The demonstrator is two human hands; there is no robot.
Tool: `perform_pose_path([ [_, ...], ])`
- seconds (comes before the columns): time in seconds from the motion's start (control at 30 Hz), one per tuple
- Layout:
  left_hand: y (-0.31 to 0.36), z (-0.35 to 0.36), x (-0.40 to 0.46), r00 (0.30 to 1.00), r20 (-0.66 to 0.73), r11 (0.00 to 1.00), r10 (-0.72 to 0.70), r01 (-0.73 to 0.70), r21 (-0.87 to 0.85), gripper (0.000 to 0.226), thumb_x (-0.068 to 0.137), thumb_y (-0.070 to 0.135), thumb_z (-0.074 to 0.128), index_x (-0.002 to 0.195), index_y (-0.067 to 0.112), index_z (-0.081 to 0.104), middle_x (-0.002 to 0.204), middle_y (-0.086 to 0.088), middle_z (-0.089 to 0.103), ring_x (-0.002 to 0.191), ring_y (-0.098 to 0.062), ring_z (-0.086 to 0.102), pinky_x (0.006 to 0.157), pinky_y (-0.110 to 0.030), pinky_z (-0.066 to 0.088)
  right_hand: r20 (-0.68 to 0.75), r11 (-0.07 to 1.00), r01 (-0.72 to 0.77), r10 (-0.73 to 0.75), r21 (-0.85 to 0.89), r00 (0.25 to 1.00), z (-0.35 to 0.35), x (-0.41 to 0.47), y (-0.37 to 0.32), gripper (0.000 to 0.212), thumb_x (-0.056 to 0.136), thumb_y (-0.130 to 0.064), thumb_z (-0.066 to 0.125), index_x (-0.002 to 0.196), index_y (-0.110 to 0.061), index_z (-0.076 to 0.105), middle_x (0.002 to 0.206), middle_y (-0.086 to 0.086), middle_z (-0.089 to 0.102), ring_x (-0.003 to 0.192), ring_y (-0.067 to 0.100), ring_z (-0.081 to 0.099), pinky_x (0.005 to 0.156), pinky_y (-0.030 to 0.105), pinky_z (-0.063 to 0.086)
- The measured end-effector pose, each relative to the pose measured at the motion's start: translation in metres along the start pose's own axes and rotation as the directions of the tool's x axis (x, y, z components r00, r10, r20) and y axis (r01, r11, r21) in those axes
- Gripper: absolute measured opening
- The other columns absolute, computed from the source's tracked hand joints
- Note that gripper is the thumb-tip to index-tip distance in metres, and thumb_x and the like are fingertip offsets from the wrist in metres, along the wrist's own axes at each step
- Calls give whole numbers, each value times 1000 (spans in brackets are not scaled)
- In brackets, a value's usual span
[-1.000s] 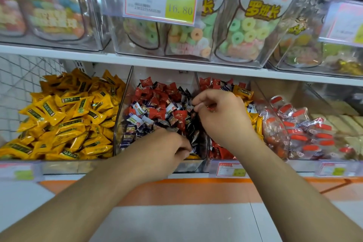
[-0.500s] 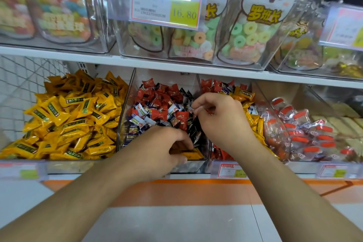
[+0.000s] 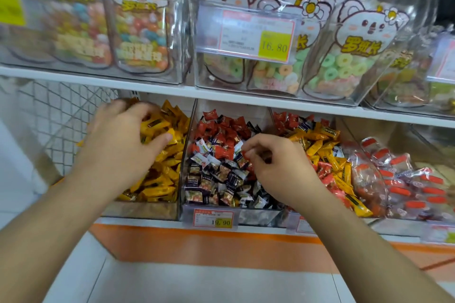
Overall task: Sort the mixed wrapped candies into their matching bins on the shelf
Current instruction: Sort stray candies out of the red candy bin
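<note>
While the left hand [image 3: 123,140] is spread open over the yellow candies [image 3: 162,167], probably to drop one, a red candy [image 3: 247,155] is pinched by the right hand [image 3: 275,162] above the middle bin [image 3: 231,214].

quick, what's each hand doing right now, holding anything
Left hand: over the yellow candies, fingers curled; a held candy cannot be told.
Right hand: fingertips pinch a red candy in the middle bin.

left hand [image 3: 118,145]: bare, no glove, ring or watch | right hand [image 3: 278,167]: bare, no glove, ring or watch | forearms: bare to frame edge, no sleeve seen | nails: short
</note>
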State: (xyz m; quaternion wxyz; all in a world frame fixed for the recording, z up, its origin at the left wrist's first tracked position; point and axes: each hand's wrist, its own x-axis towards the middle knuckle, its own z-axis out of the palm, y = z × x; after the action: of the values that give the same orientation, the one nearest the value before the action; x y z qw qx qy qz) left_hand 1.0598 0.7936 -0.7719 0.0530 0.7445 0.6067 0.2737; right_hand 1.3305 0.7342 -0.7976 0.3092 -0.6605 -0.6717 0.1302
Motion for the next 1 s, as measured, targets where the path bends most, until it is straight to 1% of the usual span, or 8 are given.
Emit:
perform_pose_path([
  [0.07, -2, -1, -2, 998, 53, 1000, 24, -24, -1, 44, 91, 48, 68, 132, 34, 62, 123, 1, 57, 125, -25, 48, 102, -45, 44, 90, 999, 50, -48, -11, 995, 3, 0, -2, 25, 99, -16, 65, 114, -34, 72, 104, -18, 70, 93, 2, 66, 82, 23, 58],
  [0.13, 5, 5, -9, 981, 143, 988, 132, -119, -94, 39, 93, 47, 66, 131, 40, 62, 133, 15, 54, 128, -12, 47, 107, -35, 40, 267, 991, 127, -113, -35, 957, 9, 1, -5, 35, 96, -22, 71, 125, -40, 69, 121, -22, 64, 110, -5, 58, 96, 19, 50],
  [0.27, 19, 29, -24, 887, 294, 931, 355, -307, -199, 41, 97, 49, 62, 137, 46, 57, 142, 30, 42, 135, 2, 35, 113, -24, 30, 506, 968, 232, -155, -93, 849, 29, 6, -3, 51, 88, -26, 79, 133, -44, 63, 135, -17, 53, 126, 7, 49, 108, 34, 45],
  [0.47, 15, 52, -18, 841, 351, 911, 411, -370, -180, 40, 100, 47, 60, 140, 44, 56, 147, 25, 41, 140, 1, 21, 117, -28, 22, 403, 942, 285, -195, -177, 894, 47, 15, 10, 34, 85, -28, 76, 118, -35, 71, 120, -12, 60, 109, 14, 59, 91, 41, 55],
  [0.63, 10, 60, -15, 799, 413, 891, 437, -447, -76, 38, 98, 53, 59, 135, 44, 61, 143, 26, 47, 142, -4, 17, 119, -40, 26, 298, 940, 274, -207, -204, 932, 53, 23, 21, 27, 81, -1, 65, 88, -28, 71, 95, -7, 64, 89, 16, 61, 74, 41, 57],
  [0.77, 13, 60, -16, 785, 450, 890, 426, -453, -52, 40, 98, 52, 59, 137, 43, 59, 148, 24, 44, 144, -7, 12, 119, -43, 19, 148, 912, 223, -182, -343, 972, 49, 29, 22, 29, 77, 6, 66, 89, -20, 71, 96, 0, 62, 84, 26, 62, 66, 44, 58],
  [0.9, 15, 60, -16, 784, 461, 892, 417, -449, -44, 40, 98, 50, 60, 137, 43, 58, 149, 24, 42, 144, -7, 9, 120, -43, 15, 80, 875, 231, -218, -426, 973, 38, 31, 14, 25, 79, -4, 76, 95, -23, 79, 112, -2, 68, 104, 25, 63, 86, 37, 57],
  [1.0, 14, 61, -15, 786, 458, 894, 415, -445, -47, 40, 96, 50, 62, 136, 43, 60, 148, 24, 43, 144, -8, 10, 120, -43, 16, 118, 943, 220, -196, -251, 974, 27, 22, 4, 17, 84, -12, 82, 93, -27, 80, 110, -14, 66, 107, 7, 59, 95, 20, 47],
])
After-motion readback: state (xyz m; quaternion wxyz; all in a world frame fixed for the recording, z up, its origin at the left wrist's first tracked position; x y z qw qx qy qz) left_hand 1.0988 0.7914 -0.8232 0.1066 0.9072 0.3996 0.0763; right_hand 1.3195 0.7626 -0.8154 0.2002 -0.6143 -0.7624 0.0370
